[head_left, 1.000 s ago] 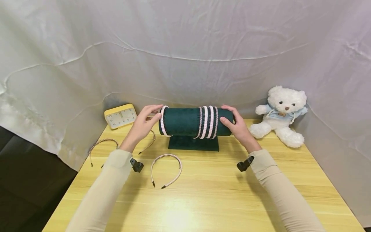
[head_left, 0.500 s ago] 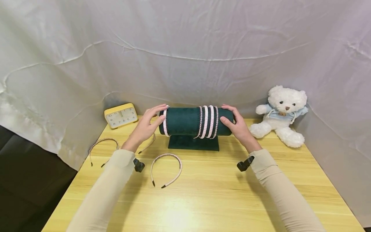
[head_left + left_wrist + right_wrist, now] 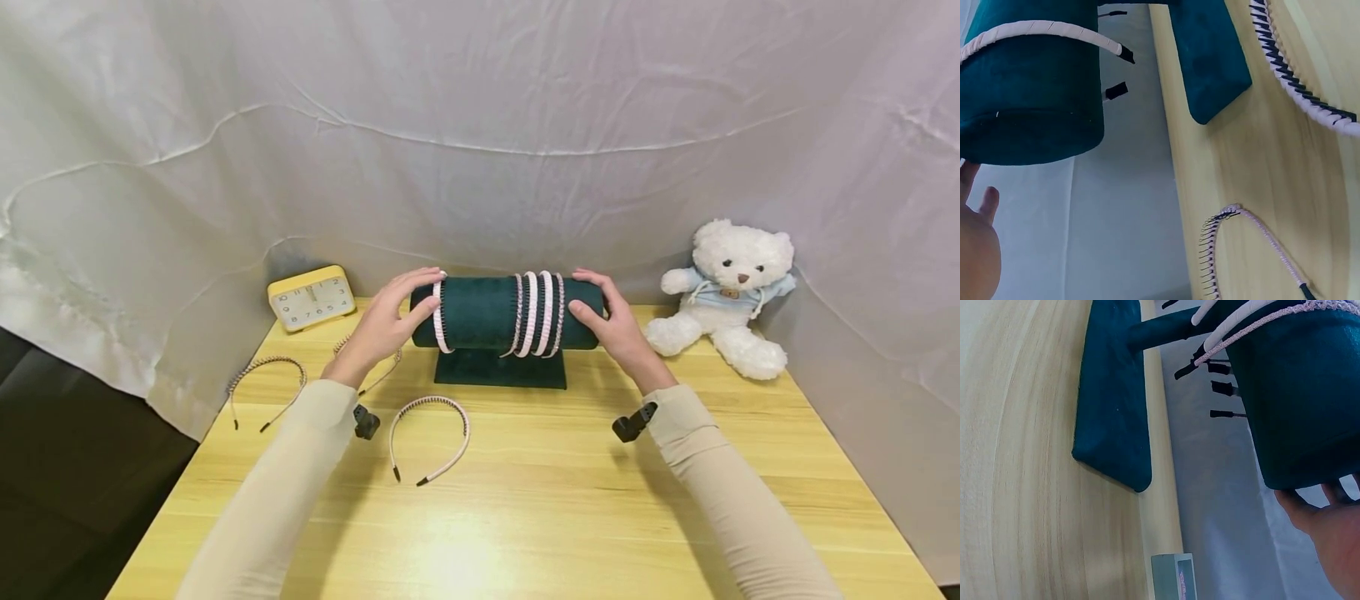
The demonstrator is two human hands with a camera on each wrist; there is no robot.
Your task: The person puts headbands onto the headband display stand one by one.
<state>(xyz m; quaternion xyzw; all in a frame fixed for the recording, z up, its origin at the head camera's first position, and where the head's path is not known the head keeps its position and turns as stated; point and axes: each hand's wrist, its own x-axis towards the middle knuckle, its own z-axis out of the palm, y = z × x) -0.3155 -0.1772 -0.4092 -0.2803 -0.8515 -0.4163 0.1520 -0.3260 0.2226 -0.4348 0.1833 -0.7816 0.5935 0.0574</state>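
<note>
A dark green velvet headband stand [image 3: 480, 312] lies crosswise, its roll raised on a flat base [image 3: 501, 369]. My left hand [image 3: 386, 321] reaches over the roll's left end, thumb in front and fingers on top, holding a pale pink headband [image 3: 441, 329] that arches over the roll. In the left wrist view this headband [image 3: 1041, 28] shows black tips below the roll. My right hand [image 3: 618, 321] grips the roll's right end, thumb in front and fingers over the top. Between the hands, several pink headbands [image 3: 532, 312] sit side by side, right of the middle.
A pink headband [image 3: 467, 421] lies on the wooden table [image 3: 555, 500] before the stand. Two braided headbands lie at left, one [image 3: 266, 360] in plain sight, another [image 3: 386, 377] partly behind my left wrist. A yellow clock [image 3: 311, 298] and white teddy bear [image 3: 738, 300] flank the stand.
My left hand has moved right, sliding the pale pink headband inward from the roll's left end. My right hand has stayed on the right end.
</note>
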